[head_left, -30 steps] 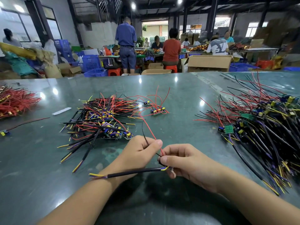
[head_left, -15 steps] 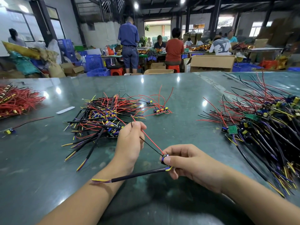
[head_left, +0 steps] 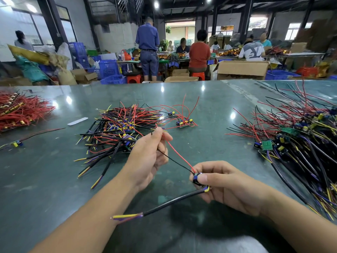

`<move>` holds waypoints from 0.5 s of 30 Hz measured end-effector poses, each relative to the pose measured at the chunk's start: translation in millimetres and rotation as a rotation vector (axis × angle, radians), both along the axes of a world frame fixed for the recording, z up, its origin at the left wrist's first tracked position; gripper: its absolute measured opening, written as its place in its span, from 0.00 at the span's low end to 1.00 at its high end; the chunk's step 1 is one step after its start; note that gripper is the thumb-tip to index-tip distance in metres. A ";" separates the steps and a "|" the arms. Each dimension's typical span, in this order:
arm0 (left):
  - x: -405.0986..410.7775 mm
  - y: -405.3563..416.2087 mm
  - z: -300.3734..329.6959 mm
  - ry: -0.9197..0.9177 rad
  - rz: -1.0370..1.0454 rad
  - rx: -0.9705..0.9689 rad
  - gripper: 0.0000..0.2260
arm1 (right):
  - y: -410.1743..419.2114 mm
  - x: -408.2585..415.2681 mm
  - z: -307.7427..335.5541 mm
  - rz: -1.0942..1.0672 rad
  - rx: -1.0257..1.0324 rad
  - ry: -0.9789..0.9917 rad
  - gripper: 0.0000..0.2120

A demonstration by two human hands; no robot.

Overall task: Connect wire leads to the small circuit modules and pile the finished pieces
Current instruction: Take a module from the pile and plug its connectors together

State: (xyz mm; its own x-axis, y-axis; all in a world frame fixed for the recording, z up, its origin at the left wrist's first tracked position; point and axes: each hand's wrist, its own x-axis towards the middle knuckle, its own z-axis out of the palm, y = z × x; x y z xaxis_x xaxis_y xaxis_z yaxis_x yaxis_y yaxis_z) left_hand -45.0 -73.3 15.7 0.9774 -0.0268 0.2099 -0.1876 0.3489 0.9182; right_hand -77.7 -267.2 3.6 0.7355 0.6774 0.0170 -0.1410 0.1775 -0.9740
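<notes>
Above the bench [head_left: 209,106], right hand [head_left: 224,185] pinches the small module [head_left: 197,178], left hand [head_left: 147,156] grips its red wire [head_left: 179,154] and black wire [head_left: 175,161]; best pull both taut and straight before piling.

Dim workshop, dark steel columns [head_left: 246,17], ceiling lamps [head_left: 156,4], bright windows [head_left: 257,22], blue crates [head_left: 107,68], cardboard boxes [head_left: 241,70]

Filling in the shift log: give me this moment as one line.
stage: wiring module | right hand: pinches small module | left hand: pinches red lead and black lead | pile: beyond left hand
</notes>
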 end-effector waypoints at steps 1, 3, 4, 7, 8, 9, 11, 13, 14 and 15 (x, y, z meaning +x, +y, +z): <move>0.0 0.5 0.1 -0.007 0.031 0.015 0.16 | -0.3 0.7 -0.1 -0.004 0.007 0.005 0.05; 1.8 -2.0 -2.0 0.001 0.161 0.059 0.16 | 0.8 2.0 0.7 0.001 0.008 0.019 0.05; 3.1 -4.1 -3.4 0.011 0.222 0.089 0.17 | 1.7 2.2 1.4 0.014 0.000 0.024 0.05; 6.1 -9.9 -7.9 0.054 0.306 0.186 0.17 | 2.6 1.0 2.8 0.067 -0.046 0.015 0.05; 6.3 -11.0 -9.4 0.068 0.316 0.207 0.17 | 2.3 0.4 3.1 0.083 -0.063 0.005 0.05; 6.2 -11.7 -10.5 0.080 0.327 0.216 0.17 | 2.2 -0.4 3.4 0.096 -0.077 -0.004 0.05; 5.8 -13.1 -12.1 0.094 0.356 0.203 0.17 | 2.7 -1.5 4.2 0.104 -0.092 -0.006 0.05; 5.6 -15.0 -11.8 0.115 0.385 0.169 0.17 | 3.5 -1.6 4.9 0.097 -0.090 0.009 0.06; 5.1 -16.0 -10.6 0.128 0.385 0.137 0.17 | 3.8 -1.5 5.2 0.095 -0.086 0.017 0.06; 4.3 -16.5 -9.0 0.135 0.366 0.091 0.17 | 3.8 -1.3 5.3 0.097 -0.081 0.022 0.06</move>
State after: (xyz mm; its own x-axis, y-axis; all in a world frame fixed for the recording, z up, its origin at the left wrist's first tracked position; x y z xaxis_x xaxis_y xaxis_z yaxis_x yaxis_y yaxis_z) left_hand -40.7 -89.8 6.7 0.9442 0.3162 0.0917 -0.1600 0.1974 0.9672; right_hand -79.1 -263.4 8.9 0.6663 0.7436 -0.0558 -0.1752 0.0833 -0.9810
